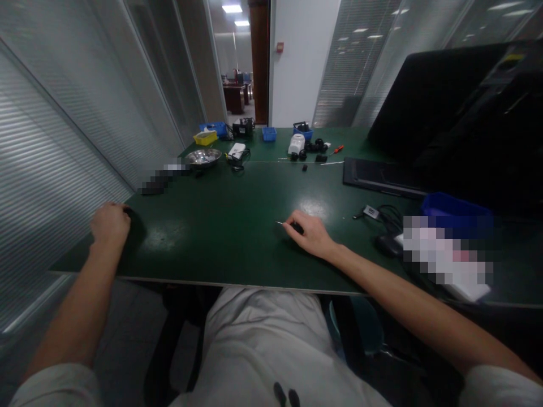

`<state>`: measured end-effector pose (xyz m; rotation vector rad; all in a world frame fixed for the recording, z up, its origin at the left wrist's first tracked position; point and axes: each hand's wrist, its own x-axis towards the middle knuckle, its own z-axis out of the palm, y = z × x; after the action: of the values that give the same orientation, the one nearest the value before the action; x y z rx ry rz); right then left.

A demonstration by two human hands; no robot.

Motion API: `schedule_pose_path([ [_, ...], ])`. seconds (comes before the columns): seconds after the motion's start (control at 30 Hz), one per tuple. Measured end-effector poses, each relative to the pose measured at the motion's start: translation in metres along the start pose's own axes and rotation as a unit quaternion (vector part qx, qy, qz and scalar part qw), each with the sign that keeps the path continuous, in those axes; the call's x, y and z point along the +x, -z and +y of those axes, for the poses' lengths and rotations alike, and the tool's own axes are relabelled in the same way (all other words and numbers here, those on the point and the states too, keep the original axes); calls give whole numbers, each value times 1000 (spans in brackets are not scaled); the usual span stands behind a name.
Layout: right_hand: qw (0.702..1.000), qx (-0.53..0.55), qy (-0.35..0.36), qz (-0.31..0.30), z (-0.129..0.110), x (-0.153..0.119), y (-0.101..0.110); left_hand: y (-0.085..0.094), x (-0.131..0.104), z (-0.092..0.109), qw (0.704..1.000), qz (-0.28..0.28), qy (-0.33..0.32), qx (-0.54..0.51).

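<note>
My right hand (pixel 311 233) is closed just above the green tabletop (pixel 220 226), near its middle. From between the fingers a thin metal-tipped tool (pixel 279 223) points left, and its dark body shows partly in the palm. The tool's exact kind is hidden by the fingers. At the table's left edge, my left hand (pixel 109 223) is curled, with the fingers turned away from me. Something dark shows by its fingertips, but I cannot make out what it is.
A metal bowl (pixel 203 157), a white device (pixel 236 151) with cables and a yellow tray (pixel 205 138) stand at the back left. Farther right lie an orange-handled screwdriver (pixel 338 149) and a black keyboard (pixel 382 176). A monitor (pixel 449 107) and a blue bin (pixel 456 212) stand right.
</note>
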<state>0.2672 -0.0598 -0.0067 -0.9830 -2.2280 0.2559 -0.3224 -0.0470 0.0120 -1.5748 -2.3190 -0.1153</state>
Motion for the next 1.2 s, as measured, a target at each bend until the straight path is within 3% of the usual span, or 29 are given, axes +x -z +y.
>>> schedule_pose_path([
  [0.3,1000,0,7,-3,0,0,0,-7,3,-2,999,37,-25,3],
  [0.87,1000,0,3,-11,-2,1,2,1,0,5,999,14,-14,29],
  [1.2,1000,-2,-1,-13,-4,1,2,10,-5,15,998,40,5,50],
])
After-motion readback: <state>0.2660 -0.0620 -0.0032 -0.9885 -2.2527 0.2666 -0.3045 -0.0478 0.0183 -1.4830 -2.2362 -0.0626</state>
